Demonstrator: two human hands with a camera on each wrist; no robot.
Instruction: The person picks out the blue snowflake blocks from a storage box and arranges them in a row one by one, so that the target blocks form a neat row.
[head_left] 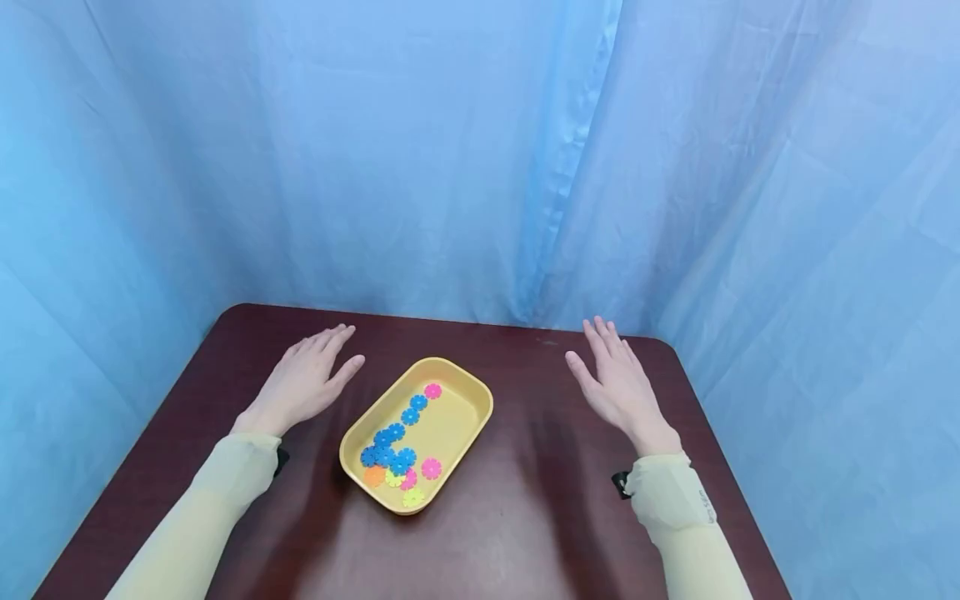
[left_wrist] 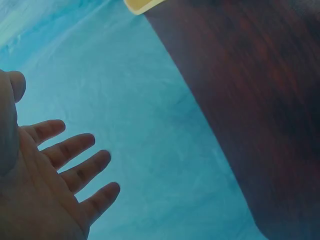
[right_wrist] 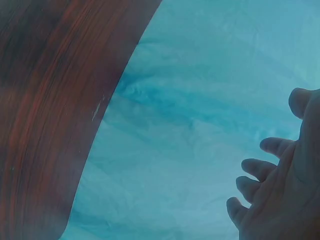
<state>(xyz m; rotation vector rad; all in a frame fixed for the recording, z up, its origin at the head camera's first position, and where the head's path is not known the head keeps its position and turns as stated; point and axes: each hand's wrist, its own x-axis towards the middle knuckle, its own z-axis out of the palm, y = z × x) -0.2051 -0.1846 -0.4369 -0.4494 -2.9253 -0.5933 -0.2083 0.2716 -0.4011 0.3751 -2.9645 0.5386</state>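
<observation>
A yellow tray (head_left: 457, 417) lies at a slant on the dark table, left of the middle in the head view. Inside it are several small flower-shaped plastic discs: a blue cluster (head_left: 384, 455), a few pink ones (head_left: 431, 468), yellow-green ones (head_left: 413, 497) and an orange one (head_left: 373, 476). To the left of the tray my left hand (head_left: 303, 379) hovers above the table, fingers extended, holding nothing. My right hand (head_left: 618, 383) is raised over the table's right side, well away from the tray, its fingers likewise extended around nothing. Both palms show bare in the wrist views.
The dark wooden table (head_left: 487, 550) has rounded far corners. Blue curtains (head_left: 420, 167) hang close behind it and along both sides. A black band (head_left: 621, 483) sits at the right wrist, another (head_left: 281, 461) at the left.
</observation>
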